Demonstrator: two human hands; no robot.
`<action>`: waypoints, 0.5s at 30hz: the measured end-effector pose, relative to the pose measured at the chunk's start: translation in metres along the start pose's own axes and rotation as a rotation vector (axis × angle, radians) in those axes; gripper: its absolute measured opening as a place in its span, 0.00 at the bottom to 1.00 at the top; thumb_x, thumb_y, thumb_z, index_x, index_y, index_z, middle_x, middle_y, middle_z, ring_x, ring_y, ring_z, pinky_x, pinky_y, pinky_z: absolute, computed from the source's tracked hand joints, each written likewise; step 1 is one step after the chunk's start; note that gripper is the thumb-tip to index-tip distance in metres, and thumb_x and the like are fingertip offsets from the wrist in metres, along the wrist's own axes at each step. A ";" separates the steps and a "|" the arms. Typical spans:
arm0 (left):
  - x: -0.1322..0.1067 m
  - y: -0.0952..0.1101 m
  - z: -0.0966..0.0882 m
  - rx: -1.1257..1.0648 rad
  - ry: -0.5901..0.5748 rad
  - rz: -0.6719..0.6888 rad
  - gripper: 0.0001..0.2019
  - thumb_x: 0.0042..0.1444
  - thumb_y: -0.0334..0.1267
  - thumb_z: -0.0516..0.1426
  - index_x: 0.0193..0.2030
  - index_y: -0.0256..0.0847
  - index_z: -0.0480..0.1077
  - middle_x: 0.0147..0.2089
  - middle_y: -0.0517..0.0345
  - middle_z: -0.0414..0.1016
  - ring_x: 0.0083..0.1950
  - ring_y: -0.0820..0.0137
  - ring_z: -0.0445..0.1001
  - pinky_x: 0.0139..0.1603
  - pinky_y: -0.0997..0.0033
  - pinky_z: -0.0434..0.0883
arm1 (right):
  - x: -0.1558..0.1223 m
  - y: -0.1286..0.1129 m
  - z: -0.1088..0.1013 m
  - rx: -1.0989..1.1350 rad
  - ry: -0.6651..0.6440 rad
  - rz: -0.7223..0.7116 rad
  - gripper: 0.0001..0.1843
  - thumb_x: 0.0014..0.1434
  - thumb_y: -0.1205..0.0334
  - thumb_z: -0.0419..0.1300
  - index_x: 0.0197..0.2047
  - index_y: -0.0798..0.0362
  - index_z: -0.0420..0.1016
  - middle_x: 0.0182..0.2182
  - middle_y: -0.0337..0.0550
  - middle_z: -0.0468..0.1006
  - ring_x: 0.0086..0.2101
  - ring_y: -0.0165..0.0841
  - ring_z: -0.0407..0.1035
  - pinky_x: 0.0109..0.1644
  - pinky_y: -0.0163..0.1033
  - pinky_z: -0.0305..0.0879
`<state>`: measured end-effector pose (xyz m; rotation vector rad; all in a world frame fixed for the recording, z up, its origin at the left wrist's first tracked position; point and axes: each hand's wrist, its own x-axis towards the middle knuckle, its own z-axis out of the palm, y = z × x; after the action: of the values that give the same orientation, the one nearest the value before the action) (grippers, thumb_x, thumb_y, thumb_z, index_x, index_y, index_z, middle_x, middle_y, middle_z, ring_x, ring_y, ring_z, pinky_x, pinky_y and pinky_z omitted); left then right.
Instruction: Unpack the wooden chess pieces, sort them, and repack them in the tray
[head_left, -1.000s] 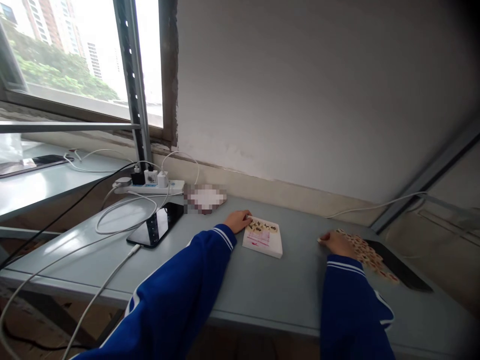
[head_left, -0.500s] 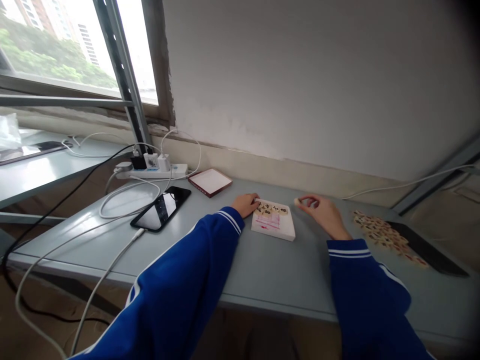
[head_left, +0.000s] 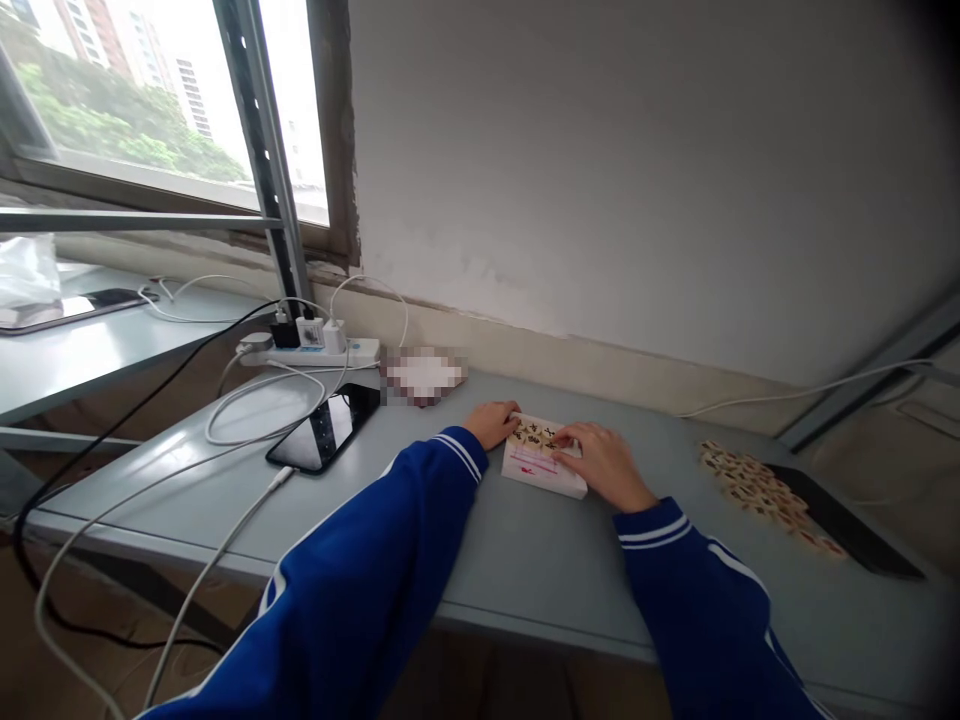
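Observation:
A shallow white box stands on the desk before me, with pink lines on its inside floor. Round wooden Chinese chess pieces with black characters lie along its far side. My left hand is closed at the box's far left corner, its fingertips on the rim. Over the box's right half, my right hand pinches a chess piece, mostly covered by the fingers. A loose spread of more chess pieces lies on the desk to the right.
A black flat object lies beside the loose pieces. To the left are a phone on a charging cable and a power strip with chargers. A blurred-out, pale item sits near the wall.
My right hand has moved left with the chess piece, from beside the box to over it. My left hand stays at the box's corner. The view has shifted slightly.

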<state>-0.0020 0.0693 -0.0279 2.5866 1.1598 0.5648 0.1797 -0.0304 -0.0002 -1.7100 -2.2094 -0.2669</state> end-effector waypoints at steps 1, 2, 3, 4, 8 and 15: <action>0.000 0.000 0.000 0.000 -0.001 -0.002 0.14 0.56 0.40 0.44 0.46 0.40 0.65 0.42 0.53 0.72 0.43 0.66 0.69 0.43 0.70 0.64 | 0.000 -0.001 0.001 -0.003 0.009 0.001 0.07 0.50 0.59 0.58 0.34 0.49 0.71 0.31 0.40 0.75 0.35 0.34 0.66 0.37 0.38 0.54; 0.001 0.000 0.000 0.001 -0.003 -0.003 0.14 0.56 0.40 0.44 0.46 0.41 0.64 0.42 0.53 0.72 0.43 0.66 0.69 0.43 0.70 0.64 | 0.001 -0.003 0.003 -0.004 0.022 0.005 0.07 0.50 0.59 0.58 0.34 0.49 0.71 0.31 0.40 0.75 0.35 0.34 0.66 0.37 0.38 0.53; 0.001 0.000 0.000 0.000 -0.003 -0.003 0.14 0.56 0.40 0.44 0.46 0.41 0.65 0.42 0.53 0.72 0.42 0.66 0.69 0.43 0.70 0.64 | 0.001 -0.004 0.004 -0.004 0.038 0.011 0.07 0.49 0.60 0.58 0.34 0.50 0.70 0.31 0.40 0.75 0.34 0.34 0.66 0.36 0.37 0.53; 0.001 0.000 0.000 0.000 -0.004 -0.002 0.14 0.56 0.40 0.44 0.46 0.41 0.65 0.41 0.53 0.72 0.42 0.66 0.70 0.42 0.70 0.65 | 0.000 -0.005 0.005 -0.002 0.051 0.018 0.07 0.49 0.61 0.58 0.34 0.50 0.69 0.30 0.40 0.74 0.34 0.34 0.66 0.36 0.37 0.53; 0.001 0.001 -0.001 0.000 -0.007 -0.003 0.14 0.56 0.40 0.45 0.45 0.41 0.65 0.41 0.53 0.72 0.42 0.66 0.69 0.42 0.70 0.64 | -0.001 -0.007 0.006 0.013 0.049 0.027 0.04 0.49 0.60 0.58 0.29 0.50 0.69 0.29 0.38 0.74 0.33 0.33 0.66 0.35 0.36 0.52; 0.001 0.003 -0.009 -0.017 -0.062 -0.004 0.19 0.56 0.49 0.44 0.47 0.41 0.64 0.41 0.53 0.72 0.41 0.65 0.69 0.42 0.69 0.64 | 0.000 0.026 -0.012 0.069 0.103 0.191 0.09 0.53 0.57 0.53 0.33 0.48 0.72 0.32 0.37 0.75 0.29 0.30 0.66 0.33 0.35 0.55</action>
<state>-0.0036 0.0685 -0.0186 2.5677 1.1349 0.4880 0.2070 -0.0275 0.0100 -1.8114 -1.9444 -0.2229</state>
